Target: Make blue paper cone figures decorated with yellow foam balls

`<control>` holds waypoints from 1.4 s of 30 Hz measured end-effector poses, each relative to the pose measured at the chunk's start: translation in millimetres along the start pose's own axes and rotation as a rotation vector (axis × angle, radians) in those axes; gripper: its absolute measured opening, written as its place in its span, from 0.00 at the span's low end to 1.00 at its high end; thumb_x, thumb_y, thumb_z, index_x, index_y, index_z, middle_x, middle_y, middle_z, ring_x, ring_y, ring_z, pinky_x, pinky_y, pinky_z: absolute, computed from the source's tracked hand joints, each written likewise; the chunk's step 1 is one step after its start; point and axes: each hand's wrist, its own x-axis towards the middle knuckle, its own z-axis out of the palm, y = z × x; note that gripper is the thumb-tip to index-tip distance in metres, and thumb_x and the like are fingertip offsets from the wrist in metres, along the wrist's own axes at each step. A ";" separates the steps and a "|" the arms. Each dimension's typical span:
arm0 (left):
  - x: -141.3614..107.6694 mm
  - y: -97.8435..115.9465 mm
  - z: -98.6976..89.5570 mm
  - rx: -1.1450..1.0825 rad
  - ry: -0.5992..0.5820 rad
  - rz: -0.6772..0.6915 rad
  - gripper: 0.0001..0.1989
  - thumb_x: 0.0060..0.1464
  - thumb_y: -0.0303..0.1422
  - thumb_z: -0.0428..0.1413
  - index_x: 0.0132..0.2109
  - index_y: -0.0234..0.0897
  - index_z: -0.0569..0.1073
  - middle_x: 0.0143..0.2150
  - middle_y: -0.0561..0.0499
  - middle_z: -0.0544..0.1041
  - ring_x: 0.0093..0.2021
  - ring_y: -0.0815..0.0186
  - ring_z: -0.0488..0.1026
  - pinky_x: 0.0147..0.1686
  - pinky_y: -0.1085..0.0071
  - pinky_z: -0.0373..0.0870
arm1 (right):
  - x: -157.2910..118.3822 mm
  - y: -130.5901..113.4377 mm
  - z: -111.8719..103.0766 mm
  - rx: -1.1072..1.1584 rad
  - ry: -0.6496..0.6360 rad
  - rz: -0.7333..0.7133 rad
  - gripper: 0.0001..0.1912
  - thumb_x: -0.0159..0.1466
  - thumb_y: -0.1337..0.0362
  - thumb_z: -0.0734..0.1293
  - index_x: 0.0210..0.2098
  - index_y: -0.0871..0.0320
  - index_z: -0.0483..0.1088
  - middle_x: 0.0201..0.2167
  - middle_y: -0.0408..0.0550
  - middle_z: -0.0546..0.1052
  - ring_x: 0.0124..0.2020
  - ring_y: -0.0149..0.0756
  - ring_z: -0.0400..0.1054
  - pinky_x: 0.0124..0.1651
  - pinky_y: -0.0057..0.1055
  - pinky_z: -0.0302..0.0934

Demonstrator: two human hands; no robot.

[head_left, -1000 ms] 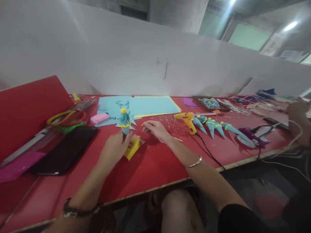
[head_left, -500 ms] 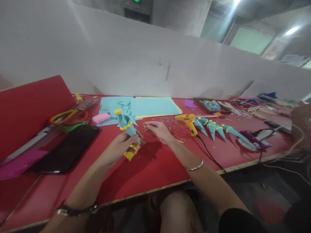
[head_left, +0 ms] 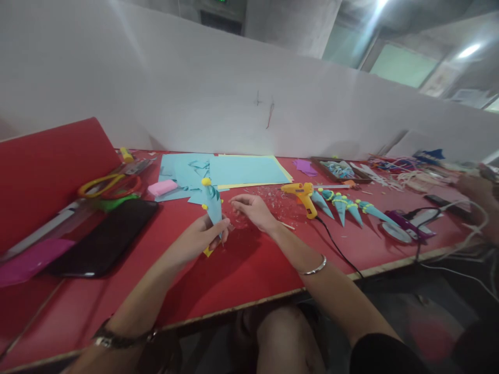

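Note:
A blue paper cone (head_left: 213, 206) with yellow trim and a yellow ball at its top stands nearly upright in my left hand (head_left: 202, 235), whose fingers wrap its narrow lower end. Just below those fingers shows a bit of yellow paper (head_left: 208, 251). To the right of the cone, apart from it, is my right hand (head_left: 253, 210), its thumb and forefinger pinched together; anything between the fingertips is too small to make out. A yellow glue gun (head_left: 303, 196) lies right of my right hand, beside several finished-looking blue cones (head_left: 340, 209).
Blue sheets (head_left: 245, 170) lie at the back near a pink block (head_left: 162, 187). On the left are scissors (head_left: 102, 187) and a black phone (head_left: 107, 241). A tray of scraps (head_left: 341, 170) sits back right. Another person's hand (head_left: 473, 200) is at the right edge.
My left hand has turned the cone more upright, so its top moved right and its trim shows less. Less of the yellow paper is visible. The other person's hand has moved at the right.

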 end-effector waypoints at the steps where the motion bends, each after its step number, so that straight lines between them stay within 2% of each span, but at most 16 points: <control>1: 0.3 0.5 -0.3 0.011 0.015 -0.005 0.17 0.50 0.43 0.47 0.23 0.35 0.64 0.19 0.58 0.62 0.17 0.76 0.57 0.18 0.77 0.56 | 0.2 0.0 -0.2 0.023 0.003 0.017 0.07 0.51 0.64 0.66 0.30 0.60 0.70 0.20 0.39 0.71 0.21 0.23 0.64 0.28 0.23 0.58; 6: 1.2 3.3 -1.8 0.030 0.031 -0.010 0.16 0.50 0.41 0.47 0.22 0.35 0.64 0.18 0.57 0.62 0.16 0.76 0.57 0.18 0.77 0.56 | 1.4 -0.5 -1.4 0.176 0.042 0.119 0.08 0.53 0.66 0.64 0.34 0.60 0.70 0.27 0.44 0.75 0.30 0.27 0.69 0.37 0.27 0.61; 9: 0.8 4.6 -2.0 0.032 0.026 -0.009 0.16 0.50 0.41 0.47 0.22 0.35 0.65 0.18 0.57 0.62 0.17 0.75 0.58 0.18 0.77 0.56 | 1.7 -1.1 -1.8 0.188 0.036 0.112 0.08 0.54 0.64 0.64 0.31 0.61 0.71 0.24 0.43 0.74 0.26 0.26 0.68 0.34 0.26 0.61; 13: 0.8 3.8 -1.8 0.040 0.020 -0.010 0.17 0.50 0.42 0.46 0.22 0.34 0.65 0.18 0.56 0.64 0.17 0.75 0.58 0.19 0.77 0.56 | 0.7 -2.1 -1.8 0.086 0.049 0.036 0.07 0.52 0.63 0.65 0.26 0.62 0.71 0.18 0.39 0.71 0.19 0.22 0.62 0.27 0.23 0.58; 17: 0.7 -0.2 -1.1 0.016 -0.005 -0.009 0.17 0.51 0.42 0.45 0.24 0.34 0.67 0.22 0.53 0.68 0.18 0.74 0.60 0.18 0.77 0.57 | -1.0 -2.4 -0.3 0.114 0.044 0.066 0.08 0.49 0.68 0.67 0.30 0.60 0.72 0.23 0.41 0.74 0.26 0.24 0.67 0.34 0.24 0.60; 19: 0.7 -3.4 -0.6 0.027 -0.037 -0.022 0.19 0.52 0.43 0.44 0.25 0.33 0.68 0.23 0.51 0.70 0.19 0.74 0.61 0.19 0.76 0.58 | -1.5 -2.3 0.4 0.151 0.033 0.097 0.09 0.50 0.67 0.66 0.32 0.60 0.72 0.25 0.42 0.75 0.29 0.27 0.69 0.36 0.25 0.61; 21: 1.1 -6.9 0.1 0.049 -0.081 -0.029 0.21 0.53 0.45 0.43 0.26 0.32 0.69 0.24 0.50 0.71 0.19 0.73 0.62 0.19 0.76 0.58 | -1.4 -2.3 0.4 0.144 0.037 0.101 0.07 0.52 0.64 0.65 0.30 0.60 0.71 0.24 0.43 0.75 0.28 0.27 0.69 0.33 0.25 0.61; 24: 2.1 -9.9 1.4 0.074 -0.132 -0.037 0.23 0.53 0.46 0.43 0.27 0.31 0.71 0.23 0.50 0.71 0.20 0.72 0.64 0.19 0.77 0.58 | -0.7 -3.0 -0.6 0.048 0.052 0.032 0.07 0.51 0.62 0.65 0.26 0.60 0.70 0.19 0.40 0.72 0.21 0.25 0.65 0.28 0.24 0.59; 27: 2.3 -8.2 3.1 0.079 -0.161 -0.062 0.23 0.53 0.46 0.44 0.26 0.31 0.71 0.20 0.50 0.71 0.19 0.72 0.66 0.19 0.77 0.58 | 0.0 -3.7 -1.3 -0.025 0.076 -0.026 0.06 0.48 0.64 0.68 0.25 0.59 0.70 0.20 0.38 0.71 0.21 0.23 0.62 0.29 0.24 0.58; 32: 0.2 -1.4 5.8 0.077 -0.155 -0.114 0.18 0.53 0.42 0.46 0.25 0.32 0.68 0.18 0.52 0.71 0.17 0.72 0.68 0.19 0.77 0.60 | 0.5 -2.7 -0.5 0.057 0.033 -0.003 0.09 0.47 0.64 0.68 0.28 0.59 0.70 0.24 0.40 0.74 0.28 0.28 0.68 0.36 0.27 0.62; 38: -0.3 -0.4 6.8 0.076 -0.133 -0.135 0.15 0.53 0.40 0.47 0.27 0.32 0.66 0.20 0.52 0.73 0.18 0.71 0.70 0.19 0.77 0.63 | 1.3 -1.0 -0.7 0.076 0.040 -0.021 0.09 0.47 0.62 0.69 0.25 0.59 0.67 0.20 0.39 0.73 0.23 0.27 0.68 0.31 0.26 0.62; 42: 1.5 -3.6 7.0 0.064 -0.121 -0.129 0.15 0.50 0.42 0.48 0.27 0.33 0.66 0.23 0.50 0.75 0.18 0.71 0.70 0.19 0.76 0.65 | 3.0 -0.2 -1.4 0.056 0.067 -0.040 0.09 0.46 0.65 0.69 0.27 0.58 0.67 0.21 0.39 0.73 0.24 0.27 0.69 0.32 0.26 0.62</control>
